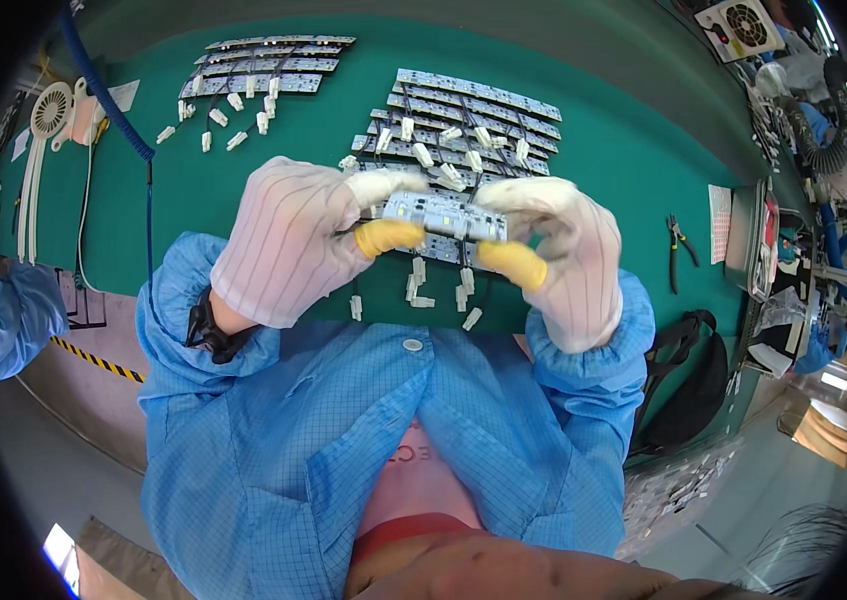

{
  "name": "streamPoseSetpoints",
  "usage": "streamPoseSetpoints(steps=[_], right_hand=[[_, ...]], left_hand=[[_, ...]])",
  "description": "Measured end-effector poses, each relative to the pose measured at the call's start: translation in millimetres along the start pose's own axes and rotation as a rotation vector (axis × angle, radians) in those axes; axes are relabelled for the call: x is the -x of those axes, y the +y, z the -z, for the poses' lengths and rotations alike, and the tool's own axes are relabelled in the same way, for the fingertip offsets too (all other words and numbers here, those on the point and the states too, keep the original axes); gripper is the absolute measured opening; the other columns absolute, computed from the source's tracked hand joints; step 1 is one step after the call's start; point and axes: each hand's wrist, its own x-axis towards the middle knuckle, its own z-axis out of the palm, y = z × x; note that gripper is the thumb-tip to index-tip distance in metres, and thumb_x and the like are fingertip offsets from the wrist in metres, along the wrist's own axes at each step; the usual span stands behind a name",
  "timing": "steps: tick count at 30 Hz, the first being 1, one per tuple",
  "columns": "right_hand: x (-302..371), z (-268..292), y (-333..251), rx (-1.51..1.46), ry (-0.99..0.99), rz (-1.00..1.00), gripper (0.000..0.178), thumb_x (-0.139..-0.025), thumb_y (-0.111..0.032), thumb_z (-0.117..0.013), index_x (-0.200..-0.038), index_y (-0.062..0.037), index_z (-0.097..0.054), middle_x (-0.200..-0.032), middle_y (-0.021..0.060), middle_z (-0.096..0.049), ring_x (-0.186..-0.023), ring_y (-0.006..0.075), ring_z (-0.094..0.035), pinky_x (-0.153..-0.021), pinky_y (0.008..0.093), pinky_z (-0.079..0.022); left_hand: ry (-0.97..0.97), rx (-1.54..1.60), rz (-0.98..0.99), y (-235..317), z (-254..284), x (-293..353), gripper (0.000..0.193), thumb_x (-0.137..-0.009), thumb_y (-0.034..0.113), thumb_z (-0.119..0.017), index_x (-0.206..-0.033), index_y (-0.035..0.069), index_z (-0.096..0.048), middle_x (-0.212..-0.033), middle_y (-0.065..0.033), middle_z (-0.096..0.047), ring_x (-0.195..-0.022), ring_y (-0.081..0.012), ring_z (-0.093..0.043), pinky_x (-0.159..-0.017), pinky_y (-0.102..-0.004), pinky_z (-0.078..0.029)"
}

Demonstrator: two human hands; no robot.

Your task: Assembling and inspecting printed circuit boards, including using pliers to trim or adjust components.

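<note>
Between both gloved hands I hold a short white LED circuit board (444, 214), raised above the table. My left hand (309, 235), in a striped white glove with a yellow thumb cover, pinches its left end. My right hand (564, 245), gloved the same way, grips the right end. Behind and under the board lie rows of LED strips (479, 95) with dark wires and white plug connectors (424, 155). More white connectors (419, 285) hang or lie just below my hands. The board is slightly blurred.
A second group of LED strips (274, 65) lies at the far left on the green mat (634, 150). Pliers (679, 250) and a black bag (689, 385) are at the right. A small fan (52, 110) and a blue coiled cord (109, 90) are at the left.
</note>
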Motion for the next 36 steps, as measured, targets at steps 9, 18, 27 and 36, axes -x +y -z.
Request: streamPoseSetpoints(steps=[9,18,27,36], right_hand=[[4.3,-2.8,26.0,-0.94,-0.323,-0.441,0.035,-0.092,-0.033,-0.056,-0.085,0.0015,-0.055,-0.062,0.0044,-0.06,-0.048,0.0122,-0.06,-0.044,0.0207,-0.05],[-6.8,1.7,15.2,-0.729,-0.341,-0.649,0.03,-0.088,-0.025,-0.063,-0.098,0.0028,-0.055,-0.073,0.0055,-0.063,-0.061,0.0122,-0.064,-0.056,0.0221,-0.052],[-16.9,-7.7,29.1,-0.322,-0.264,-0.263,0.05,-0.073,-0.001,-0.074,-0.117,-0.0025,-0.05,-0.103,0.0081,-0.057,-0.091,0.0126,-0.057,-0.077,0.0248,-0.047],[-57.0,4.9,99.8,0.034,0.242,-0.041,0.038,-0.077,-0.002,-0.069,-0.112,-0.0054,-0.054,-0.082,0.0092,-0.065,-0.072,0.0177,-0.064,-0.061,0.0286,-0.051]], left_hand=[[0.293,0.078,-0.214,-8.9,-11.1,13.1,0.014,-0.087,0.015,-0.06,-0.086,0.0,-0.062,-0.08,-0.0129,-0.063,-0.074,-0.0321,-0.058,-0.068,-0.0367,-0.045],[0.07,0.067,-0.021,-6.2,-7.4,-2.4,0.026,-0.079,0.032,-0.067,-0.085,0.007,-0.066,-0.065,-0.0065,-0.057,-0.063,-0.0269,-0.056,-0.063,-0.0363,-0.042],[0.221,0.01,-0.035,-21.7,-12.2,-15.3,0.04,-0.072,0.036,-0.068,-0.108,0.019,-0.067,-0.069,-0.0019,-0.054,-0.073,-0.0183,-0.052,-0.07,-0.0324,-0.035],[0.411,-0.413,0.062,-152.5,41.3,-60.2,0.031,-0.079,0.012,-0.057,-0.11,0.011,-0.063,-0.101,-0.0151,-0.064,-0.099,-0.0338,-0.058,-0.085,-0.0418,-0.043]])
